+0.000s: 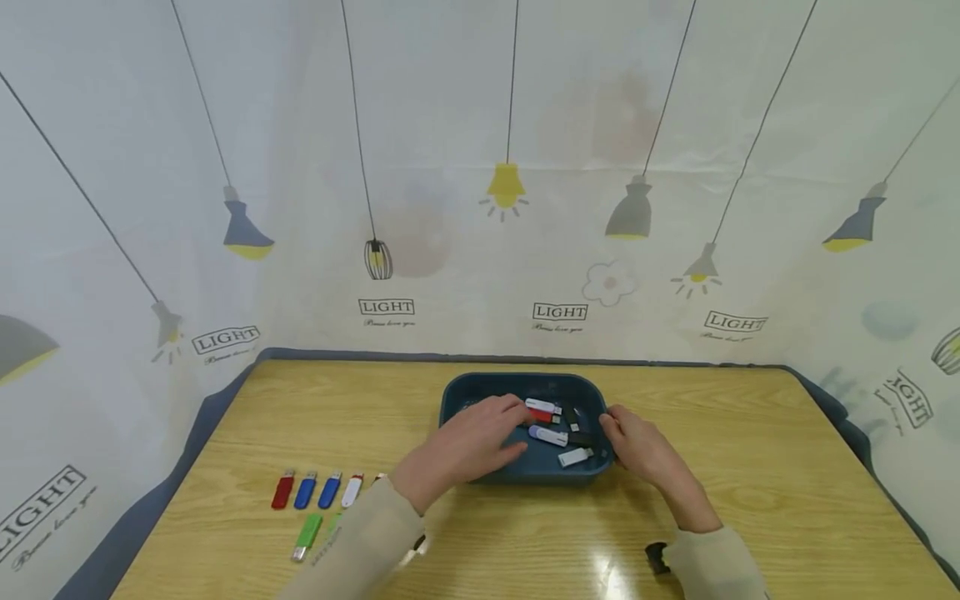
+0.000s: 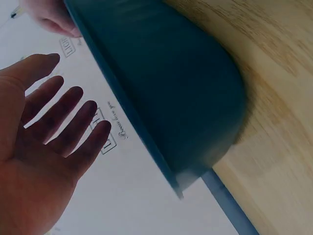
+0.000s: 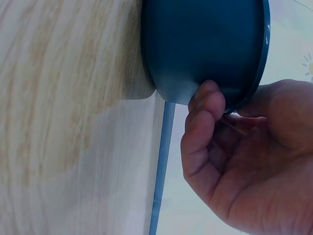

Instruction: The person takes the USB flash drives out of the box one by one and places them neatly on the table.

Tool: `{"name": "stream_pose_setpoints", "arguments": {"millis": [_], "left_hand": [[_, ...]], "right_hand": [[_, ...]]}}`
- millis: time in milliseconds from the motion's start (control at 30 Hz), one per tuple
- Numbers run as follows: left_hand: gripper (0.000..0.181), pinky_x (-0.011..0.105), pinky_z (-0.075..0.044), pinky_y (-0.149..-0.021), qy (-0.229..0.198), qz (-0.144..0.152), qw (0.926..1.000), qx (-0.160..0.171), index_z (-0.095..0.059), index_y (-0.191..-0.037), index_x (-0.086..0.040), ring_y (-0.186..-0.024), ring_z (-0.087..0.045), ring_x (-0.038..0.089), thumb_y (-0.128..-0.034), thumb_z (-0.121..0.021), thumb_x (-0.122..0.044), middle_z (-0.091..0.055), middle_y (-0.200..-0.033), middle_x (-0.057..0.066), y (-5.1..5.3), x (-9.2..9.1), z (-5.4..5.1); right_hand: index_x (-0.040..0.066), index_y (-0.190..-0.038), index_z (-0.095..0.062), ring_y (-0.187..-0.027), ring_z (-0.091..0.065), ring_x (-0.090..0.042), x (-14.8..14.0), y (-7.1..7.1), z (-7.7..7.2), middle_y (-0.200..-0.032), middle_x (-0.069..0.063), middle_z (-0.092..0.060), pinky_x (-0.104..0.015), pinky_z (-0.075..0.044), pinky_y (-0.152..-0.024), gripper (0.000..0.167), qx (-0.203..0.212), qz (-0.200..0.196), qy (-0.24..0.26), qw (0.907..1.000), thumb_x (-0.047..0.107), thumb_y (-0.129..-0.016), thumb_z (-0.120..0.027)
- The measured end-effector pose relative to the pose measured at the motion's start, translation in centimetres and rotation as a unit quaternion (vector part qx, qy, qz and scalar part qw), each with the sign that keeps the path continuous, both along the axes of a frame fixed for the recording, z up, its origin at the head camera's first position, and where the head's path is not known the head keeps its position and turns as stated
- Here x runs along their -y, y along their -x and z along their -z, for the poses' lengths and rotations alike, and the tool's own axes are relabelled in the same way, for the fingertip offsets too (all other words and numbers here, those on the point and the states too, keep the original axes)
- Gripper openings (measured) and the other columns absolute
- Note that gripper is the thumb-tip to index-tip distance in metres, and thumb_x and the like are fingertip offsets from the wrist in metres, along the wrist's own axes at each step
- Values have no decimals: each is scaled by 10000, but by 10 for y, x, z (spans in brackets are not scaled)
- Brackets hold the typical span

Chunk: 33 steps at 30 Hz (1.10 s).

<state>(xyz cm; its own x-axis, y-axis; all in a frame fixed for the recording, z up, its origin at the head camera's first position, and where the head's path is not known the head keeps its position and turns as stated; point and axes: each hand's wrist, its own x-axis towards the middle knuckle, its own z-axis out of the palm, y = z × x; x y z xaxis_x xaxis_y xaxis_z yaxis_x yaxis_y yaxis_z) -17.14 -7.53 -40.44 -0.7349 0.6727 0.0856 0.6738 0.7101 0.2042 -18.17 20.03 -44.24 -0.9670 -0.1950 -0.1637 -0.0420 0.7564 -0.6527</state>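
A dark teal plastic tub point(image 1: 525, 478) stands on the table, several USB sticks lying inside toward its right side. Among them are a white one point(image 1: 542, 406), a red one point(image 1: 542, 416), a white-and-purple one point(image 1: 548, 436) and a pale one point(image 1: 575, 457). Over the tub's left part hovers my left hand point(image 1: 472, 442). Its fingers point(image 2: 73, 115) are spread and slightly bent, holding nothing in the left wrist view. My right hand point(image 1: 647, 450) grips the tub's right rim, thumb on the inner side and fingers point(image 3: 203, 115) curled against the outer wall.
Left of the tub, more USB sticks lie in rows: red point(image 1: 282, 490), blue point(image 1: 305, 491), another blue point(image 1: 329, 490), white-and-red point(image 1: 352, 491) and green point(image 1: 307, 537). The left forearm hides part of these rows. A lamp-print curtain point(image 1: 465, 275) hangs behind the wooden table point(image 1: 750, 467).
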Motion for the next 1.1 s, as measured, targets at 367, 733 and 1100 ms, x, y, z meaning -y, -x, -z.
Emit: {"name": "stream_pose_setpoints", "arguments": {"millis": [367,733,1100], "left_hand": [[336,253,-502,-972,697,492,9963,38,-663,-1342,-147,-1093,-621,117,-1017,-693,-227,-657,-1252,-25,35,-34,11],[274,260,-532,-912,1515,354,9878,-93,-702,-1272,-219,-1060,-643,132,-1000,-716,-189,-664,-1202,-31,48,-63,27],[184,300,-562,-863,1836,200,9825,-224,-754,-1189,-226,-1023,-653,146,-1013,-698,-217,-674,-1177,-5,47,-71,36]], "right_hand": [[-45,-1168,-556,-640,-535,-188,0,0,-3,-763,-68,-542,-343,-451,-588,270,-124,-85,-14,9999,183,-1126,-417],[-31,-1137,-550,-610,-529,-183,-2,-3,-2,-726,-57,-529,-346,-436,-583,253,-248,-225,68,9994,175,-1129,-404],[-29,-1133,-555,-601,-536,-184,-2,-5,-2,-715,-59,-534,-346,-444,-584,238,-206,-140,65,9997,162,-1123,-414]]}}
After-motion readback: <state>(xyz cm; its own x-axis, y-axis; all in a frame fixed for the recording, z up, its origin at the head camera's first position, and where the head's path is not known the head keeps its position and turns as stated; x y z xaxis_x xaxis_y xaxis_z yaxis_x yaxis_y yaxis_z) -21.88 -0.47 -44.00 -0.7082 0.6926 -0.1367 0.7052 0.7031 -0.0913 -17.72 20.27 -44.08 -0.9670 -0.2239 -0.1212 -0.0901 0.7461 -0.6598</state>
